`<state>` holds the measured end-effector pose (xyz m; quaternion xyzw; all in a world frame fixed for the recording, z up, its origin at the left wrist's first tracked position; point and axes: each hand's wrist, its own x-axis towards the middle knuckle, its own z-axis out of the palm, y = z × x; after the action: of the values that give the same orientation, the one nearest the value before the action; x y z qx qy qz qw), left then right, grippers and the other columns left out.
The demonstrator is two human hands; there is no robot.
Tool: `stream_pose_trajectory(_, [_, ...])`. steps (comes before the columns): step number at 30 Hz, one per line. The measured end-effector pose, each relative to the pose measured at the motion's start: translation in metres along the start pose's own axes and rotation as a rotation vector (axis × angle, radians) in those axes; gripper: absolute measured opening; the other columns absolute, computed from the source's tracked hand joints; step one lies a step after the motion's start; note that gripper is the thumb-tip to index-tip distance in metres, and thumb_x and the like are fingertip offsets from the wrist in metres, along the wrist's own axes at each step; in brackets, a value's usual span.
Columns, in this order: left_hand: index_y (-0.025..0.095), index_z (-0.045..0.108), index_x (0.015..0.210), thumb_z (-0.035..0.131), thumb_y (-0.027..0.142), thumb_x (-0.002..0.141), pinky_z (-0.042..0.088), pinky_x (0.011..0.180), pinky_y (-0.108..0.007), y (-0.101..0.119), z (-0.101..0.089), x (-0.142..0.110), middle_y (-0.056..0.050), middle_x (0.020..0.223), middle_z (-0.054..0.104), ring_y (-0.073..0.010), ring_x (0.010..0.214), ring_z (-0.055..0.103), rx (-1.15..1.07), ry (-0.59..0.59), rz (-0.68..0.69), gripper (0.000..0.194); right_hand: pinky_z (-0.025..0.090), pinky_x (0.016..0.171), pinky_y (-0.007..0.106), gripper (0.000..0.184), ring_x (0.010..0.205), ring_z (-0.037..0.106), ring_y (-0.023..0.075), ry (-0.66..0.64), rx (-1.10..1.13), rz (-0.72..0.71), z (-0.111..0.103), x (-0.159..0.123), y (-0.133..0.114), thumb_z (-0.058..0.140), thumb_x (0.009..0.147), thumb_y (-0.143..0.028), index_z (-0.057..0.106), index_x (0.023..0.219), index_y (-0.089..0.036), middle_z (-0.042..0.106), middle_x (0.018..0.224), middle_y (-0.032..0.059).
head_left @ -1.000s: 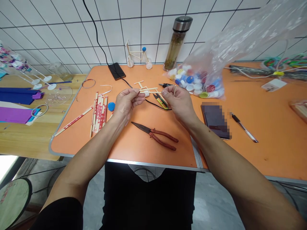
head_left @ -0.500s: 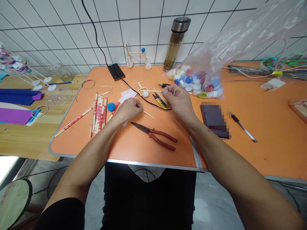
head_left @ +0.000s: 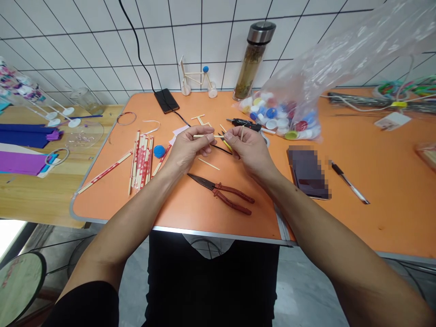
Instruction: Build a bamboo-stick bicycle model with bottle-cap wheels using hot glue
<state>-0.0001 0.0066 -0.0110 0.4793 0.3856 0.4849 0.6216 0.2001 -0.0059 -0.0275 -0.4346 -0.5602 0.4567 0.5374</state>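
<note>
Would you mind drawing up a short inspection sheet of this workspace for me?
Surface: orange table with a metal edge; spills: nothing seen.
Job's things: wooden stick, short stick, loose stick.
Clutter: red-handled pliers, wrapped chopsticks, blue bottle cap, bag of bottle caps, pen.
Hands: left hand pinches the wooden stick; right hand pinches the short stick.
Cables: black cable runs down the wall to a phone on the table.
Surroundings: white tiled wall, wooden table at left.
</note>
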Motion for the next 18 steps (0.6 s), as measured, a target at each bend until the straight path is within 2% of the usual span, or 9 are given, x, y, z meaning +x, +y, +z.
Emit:
stream_pose_trajectory(4, [0.017, 0.082, 0.095, 0.093, 0.032, 0.079, 0.052, 0.058, -0.021, 0.0034, -0.0016, -0.0019, -0.003, 0.082, 0.081, -0.0088, 0.061, 0.065, 0.124, 0.022, 0.036, 0.024, 0.028, 0.059, 0.031, 0.072, 0.063, 0.037, 0.0117, -0.038, -0.028, 0.005, 0.0002, -0.0016, -0.0032, 0.09, 0.08, -0.091, 0.064, 0.086, -0.023, 0.049, 0.072, -0.0048])
stream_pose_trajectory(8, [0.018, 0.082, 0.089, 0.083, 0.025, 0.084, 0.05, 0.061, -0.024, 0.0011, -0.0015, -0.0013, -0.002, 0.079, 0.079, -0.012, 0.066, 0.064, 0.381, 0.01, 0.177, 0.009, 0.028, 0.06, 0.031, 0.071, 0.064, 0.037, 0.0124, -0.051, -0.084, 0.007, 0.0003, -0.0026, -0.0043, 0.087, 0.083, -0.09, 0.065, 0.088, -0.023, 0.049, 0.071, -0.0049])
stream_pose_trajectory(13, [0.019, 0.079, 0.092, 0.073, 0.027, 0.092, 0.045, 0.065, -0.028, -0.005, -0.0053, 0.0017, 0.0, 0.075, 0.072, -0.0147, 0.069, 0.06, 0.582, -0.068, 0.25, 0.01, 0.03, 0.059, 0.031, 0.073, 0.065, 0.038, 0.0134, -0.046, -0.092, 0.009, 0.0033, -0.005, -0.0036, 0.081, 0.086, -0.095, 0.062, 0.09, -0.025, 0.048, 0.075, -0.0046])
stream_pose_trajectory(18, [0.021, 0.072, 0.091, 0.067, 0.025, 0.093, 0.035, 0.064, -0.029, -0.0059, -0.0082, 0.0034, 0.002, 0.074, 0.058, -0.0147, 0.068, 0.048, 0.598, -0.02, 0.29, 0.006, 0.031, 0.056, 0.031, 0.072, 0.062, 0.034, 0.0155, -0.017, 0.038, 0.011, 0.004, -0.0064, 0.002, 0.064, 0.095, -0.099, 0.065, 0.103, -0.028, 0.036, 0.073, -0.0061])
